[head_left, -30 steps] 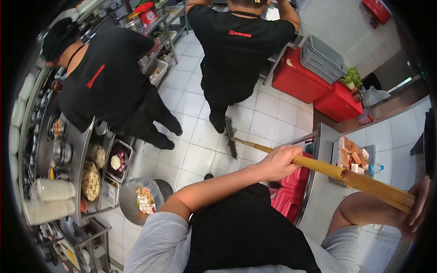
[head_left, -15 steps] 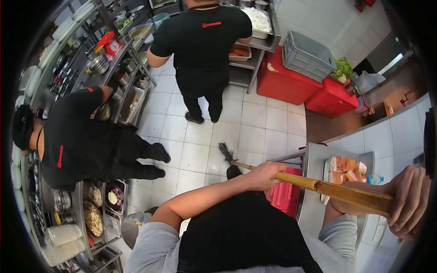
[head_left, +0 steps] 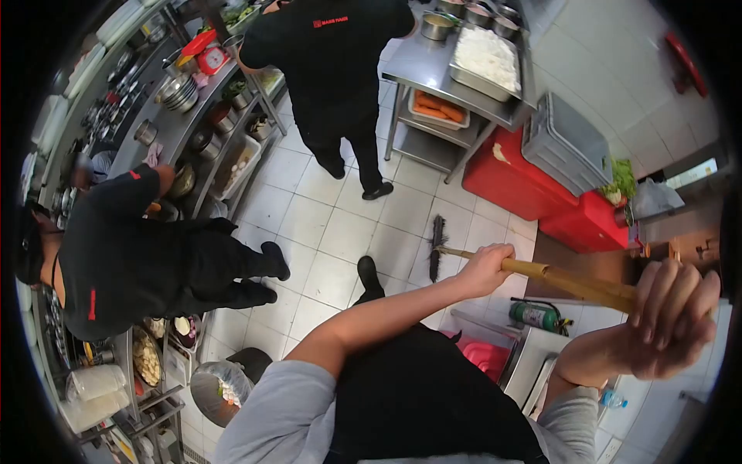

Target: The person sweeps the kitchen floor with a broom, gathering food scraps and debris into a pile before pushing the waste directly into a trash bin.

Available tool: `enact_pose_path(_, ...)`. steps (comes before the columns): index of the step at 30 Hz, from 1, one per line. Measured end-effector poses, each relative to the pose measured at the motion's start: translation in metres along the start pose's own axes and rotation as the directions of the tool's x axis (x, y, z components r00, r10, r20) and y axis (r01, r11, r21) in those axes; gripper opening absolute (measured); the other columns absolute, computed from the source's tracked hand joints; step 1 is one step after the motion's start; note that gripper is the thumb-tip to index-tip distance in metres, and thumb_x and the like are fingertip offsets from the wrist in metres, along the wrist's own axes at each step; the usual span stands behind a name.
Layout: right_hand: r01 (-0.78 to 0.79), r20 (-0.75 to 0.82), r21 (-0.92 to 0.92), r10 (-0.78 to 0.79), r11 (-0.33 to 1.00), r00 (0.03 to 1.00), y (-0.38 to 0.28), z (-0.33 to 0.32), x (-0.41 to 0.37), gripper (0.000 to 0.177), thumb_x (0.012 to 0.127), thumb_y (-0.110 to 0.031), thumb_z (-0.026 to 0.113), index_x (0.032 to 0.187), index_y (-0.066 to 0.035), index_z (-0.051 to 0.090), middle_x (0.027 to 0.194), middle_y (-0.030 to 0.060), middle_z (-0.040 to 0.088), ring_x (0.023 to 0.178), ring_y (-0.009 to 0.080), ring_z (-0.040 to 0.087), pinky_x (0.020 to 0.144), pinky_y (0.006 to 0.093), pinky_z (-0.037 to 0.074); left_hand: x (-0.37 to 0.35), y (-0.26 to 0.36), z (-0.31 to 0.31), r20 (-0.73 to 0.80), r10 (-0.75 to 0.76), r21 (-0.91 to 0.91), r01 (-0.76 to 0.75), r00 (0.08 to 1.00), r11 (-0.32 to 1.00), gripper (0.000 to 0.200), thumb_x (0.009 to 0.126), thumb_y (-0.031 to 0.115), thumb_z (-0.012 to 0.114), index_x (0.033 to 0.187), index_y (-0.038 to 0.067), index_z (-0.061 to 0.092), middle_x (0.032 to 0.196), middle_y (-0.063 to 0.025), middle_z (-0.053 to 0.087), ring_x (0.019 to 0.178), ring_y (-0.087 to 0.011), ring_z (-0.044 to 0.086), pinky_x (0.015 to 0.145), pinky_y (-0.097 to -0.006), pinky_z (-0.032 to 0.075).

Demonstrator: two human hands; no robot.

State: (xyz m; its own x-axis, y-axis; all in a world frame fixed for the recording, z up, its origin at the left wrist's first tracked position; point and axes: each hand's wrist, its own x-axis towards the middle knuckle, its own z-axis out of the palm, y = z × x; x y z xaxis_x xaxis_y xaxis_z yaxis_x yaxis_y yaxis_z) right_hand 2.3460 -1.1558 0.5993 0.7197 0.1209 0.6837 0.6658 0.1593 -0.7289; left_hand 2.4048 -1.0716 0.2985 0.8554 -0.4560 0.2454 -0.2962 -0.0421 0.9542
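A broom (head_left: 572, 281) with a bamboo handle slants across the front of my body. My left hand (head_left: 487, 271) is wrapped round the lower part of the handle. Higher up, my right hand (head_left: 674, 319) closes over the top end, near the right edge of the view. The dark bristle head (head_left: 437, 249) rests on the white floor tiles (head_left: 340, 232), ahead of my black shoe (head_left: 369, 274).
Two people in black, one ahead (head_left: 332, 69) and one at left (head_left: 147, 255), stand by steel shelves. A steel table (head_left: 421, 58), red bins (head_left: 514, 179), a fire extinguisher (head_left: 535, 315) and a waste bin (head_left: 209, 394) surround the floor.
The broom head has swung to the right across the tiles, and both hands moved with the handle. My view has shifted; the person ahead has stepped, and my shoe shows further forward.
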Motion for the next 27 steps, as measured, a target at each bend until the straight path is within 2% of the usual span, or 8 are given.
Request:
enact_pose_path(3, 0.006, 0.029, -0.022, -0.006, 1.0, 1.0, 0.043, -0.001, 0.043, 0.036, 0.1, -0.035, 0.055, 0.077, -0.013, 0.039, 0.055, -0.0027, 0.043, 0.047, 0.0068, 0.041, 0.043, 0.0202, 0.038, 0.048, -0.019, -0.028, 0.059, -0.121, -0.082, 0.126, 0.991, 0.989, 0.012, 0.083, 0.005, 0.062, 0.091, 0.0, 0.056, 0.083, -0.0194, 0.063, 0.084, -0.0405, 0.062, 0.074, -0.0468, 0.047)
enact_pose_path(7, -0.049, -0.04, -0.071, 0.046, 0.996, 0.998, 0.098, -0.003, 0.081, 0.039, 0.1, -0.036, 0.056, 0.075, -0.013, 0.038, 0.056, -0.0016, 0.042, 0.047, 0.0072, 0.039, 0.043, 0.0201, 0.036, 0.102, -0.069, -0.064, 0.062, -0.059, 0.0, 0.059, 0.996, 0.998, 0.016, 0.08, 0.004, 0.06, 0.095, 0.0, 0.059, 0.083, -0.0219, 0.065, 0.086, -0.0428, 0.063, 0.074, -0.0484, 0.048)
enact_pose_path(9, -0.203, -0.019, 0.004, 0.203, 0.979, 0.979, 0.133, -0.009, 0.09, 0.04, 0.099, -0.035, 0.058, 0.073, -0.011, 0.038, 0.056, -0.0011, 0.041, 0.046, 0.0081, 0.038, 0.043, 0.0215, 0.035, 0.119, -0.108, -0.081, 0.081, -0.076, 0.024, 0.074, 0.994, 0.997, 0.016, 0.078, 0.004, 0.059, 0.094, 0.0, 0.06, 0.084, -0.0222, 0.065, 0.087, -0.0428, 0.063, 0.074, -0.0485, 0.048)
enact_pose_path(15, -0.327, -0.127, 0.119, 0.341, 0.937, 0.931, 0.269, 0.004, 0.051, 0.031, 0.097, -0.024, 0.061, 0.076, -0.008, 0.044, 0.054, 0.0007, 0.04, 0.047, 0.0122, 0.037, 0.046, 0.0287, 0.033, 0.084, -0.24, -0.152, 0.062, -0.315, 0.218, 0.295, 0.947, 0.93, 0.01, 0.078, 0.007, 0.06, 0.087, 0.004, 0.063, 0.085, -0.0218, 0.067, 0.088, -0.0443, 0.063, 0.075, -0.0497, 0.05)
enact_pose_path(17, -0.331, -0.104, 0.263, 0.368, 0.906, 0.924, 0.295, 0.011, 0.041, 0.029, 0.097, -0.02, 0.058, 0.075, -0.008, 0.045, 0.053, 0.0021, 0.042, 0.047, 0.0136, 0.038, 0.046, 0.0304, 0.035, 0.061, -0.256, -0.182, 0.041, -0.369, 0.272, 0.345, 0.929, 0.899, 0.01, 0.079, 0.007, 0.06, 0.088, 0.004, 0.063, 0.084, -0.0214, 0.066, 0.086, -0.0444, 0.063, 0.075, -0.0507, 0.05)
enact_pose_path(19, -0.375, -0.052, 0.283, 0.404, 0.883, 0.913, 0.314, 0.004, 0.056, 0.028, 0.096, -0.019, 0.058, 0.074, -0.007, 0.044, 0.053, 0.0026, 0.042, 0.047, 0.014, 0.038, 0.047, 0.0314, 0.037, 0.055, -0.25, -0.205, -0.063, -0.418, 0.274, 0.418, 0.906, 0.866, 0.012, 0.078, 0.006, 0.061, 0.09, 0.004, 0.063, 0.084, -0.0214, 0.067, 0.086, -0.044, 0.063, 0.075, -0.0515, 0.049)
enact_pose_path(23, -0.379, 0.062, 0.373, 0.385, 0.847, 0.921, 0.345, -0.027, 0.117, 0.032, 0.095, -0.018, 0.059, 0.069, -0.007, 0.044, 0.051, 0.0033, 0.043, 0.045, 0.015, 0.039, 0.046, 0.0325, 0.039, 0.11, -0.234, -0.241, -0.053, -0.457, 0.324, 0.448, 0.888, 0.833, 0.019, 0.078, 0.004, 0.06, 0.097, 0.005, 0.062, 0.087, -0.0221, 0.067, 0.089, -0.0436, 0.063, 0.076, -0.0504, 0.05)
enact_pose_path(27, -0.297, 0.118, 0.425, 0.273, 0.855, 0.955, 0.358, -0.034, 0.218, 0.04, 0.092, -0.021, 0.064, 0.061, -0.007, 0.043, 0.048, 0.0024, 0.043, 0.042, 0.0144, 0.04, 0.042, 0.0295, 0.039, 0.199, -0.226, -0.263, -0.272, -0.272, 0.271, 0.345, 0.923, 0.899, 0.018, 0.079, 0.003, 0.059, 0.097, 0.004, 0.061, 0.086, -0.0221, 0.066, 0.088, -0.0441, 0.062, 0.076, -0.0495, 0.049)
